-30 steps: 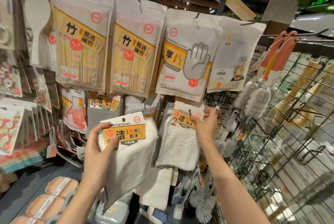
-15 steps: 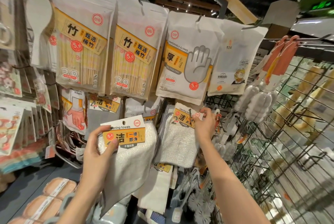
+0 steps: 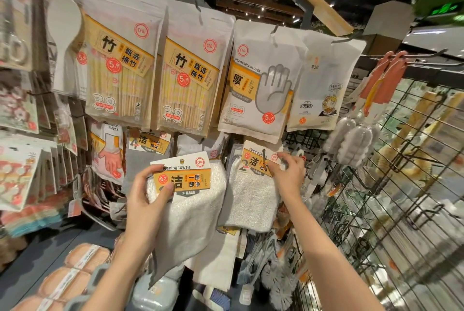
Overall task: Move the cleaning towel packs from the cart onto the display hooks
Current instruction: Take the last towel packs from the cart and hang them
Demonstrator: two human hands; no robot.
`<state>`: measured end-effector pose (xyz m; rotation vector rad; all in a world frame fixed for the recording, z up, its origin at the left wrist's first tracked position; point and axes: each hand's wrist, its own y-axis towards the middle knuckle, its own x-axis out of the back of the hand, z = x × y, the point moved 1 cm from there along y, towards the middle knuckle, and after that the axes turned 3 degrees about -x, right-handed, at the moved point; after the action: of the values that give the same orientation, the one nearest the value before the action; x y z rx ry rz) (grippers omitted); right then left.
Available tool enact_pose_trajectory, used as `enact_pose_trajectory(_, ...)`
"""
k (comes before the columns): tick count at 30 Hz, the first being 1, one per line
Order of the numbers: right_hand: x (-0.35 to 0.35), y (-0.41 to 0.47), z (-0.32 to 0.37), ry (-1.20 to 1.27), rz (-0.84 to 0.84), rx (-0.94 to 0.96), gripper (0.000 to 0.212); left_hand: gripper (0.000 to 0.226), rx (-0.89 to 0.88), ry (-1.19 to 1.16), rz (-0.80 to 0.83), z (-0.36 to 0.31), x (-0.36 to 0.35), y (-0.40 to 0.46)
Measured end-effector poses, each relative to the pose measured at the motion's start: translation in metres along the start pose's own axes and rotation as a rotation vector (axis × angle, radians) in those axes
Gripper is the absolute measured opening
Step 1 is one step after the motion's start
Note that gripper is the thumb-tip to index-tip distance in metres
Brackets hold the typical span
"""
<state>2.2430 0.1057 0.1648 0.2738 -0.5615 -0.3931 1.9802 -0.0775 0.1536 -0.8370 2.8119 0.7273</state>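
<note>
1. Left hand (image 3: 144, 200) first: your thumb and fingers are pinched on the card header of 1 towel pack (image 3: 187, 200), which you hold up in front of the rack, just left of the hook row and not yet on any hook. The cloth hangs loose below your grip.

2. Hanging pack (image 3: 251, 192) next: 1 pack of the same kind already sits on the display hook (image 3: 264, 160), tilted a little. Behind it more cloth edges show, but you cannot count how many packs are on that hook.

3. Right hand (image 3: 288, 172): your fingertips are curled onto the right edge of the hanging pack's header, so this looks like the seating step, settling that pack on its hook.

4. Next move, as a judgement: free the right hand, bring the left-hand pack across, line the hole in its header with the hook tip and slide it on in front of the hanging one. The header is thin card, so support it close to the hole.

5. Count across the rack: 2 chopstick bags (image 3: 120, 72), 1 glove bag (image 3: 258, 84), 1 white bag (image 3: 324, 84) on the top row; 2 towel packs plainly visible in all. The cart does not show.
</note>
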Motion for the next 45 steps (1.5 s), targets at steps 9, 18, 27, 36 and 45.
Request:
enact_pose_trajectory(9, 0.039, -0.035, 0.027, 0.115, 0.052, 0.071, 0.037, 0.034, -0.007, -0.049, 0.058, -0.011, -0.009, -0.011)
enact_pose_trajectory(18, 0.053, -0.092, 0.075, 0.334, 0.491, 0.128, 0.044, 0.039, 0.007, -0.109, 0.162, -0.017, -0.025, -0.025)
enact_pose_trajectory(27, 0.051, -0.115, 0.055, 0.442, 0.466, 0.089, 0.062, 0.051, 0.043, -0.145, 0.247, -0.012, -0.053, -0.029)
enact_pose_trajectory(36, 0.059, -0.082, 0.030, 0.415, 0.208, 0.013, 0.055, 0.056, 0.064, -0.082, 0.397, 0.005, -0.106, -0.002)
enact_pose_trajectory(45, 0.043, -0.052, 0.017, 0.362, 0.156, -0.029, 0.053, 0.043, 0.087, -0.025, 0.411, 0.043, -0.131, 0.030)
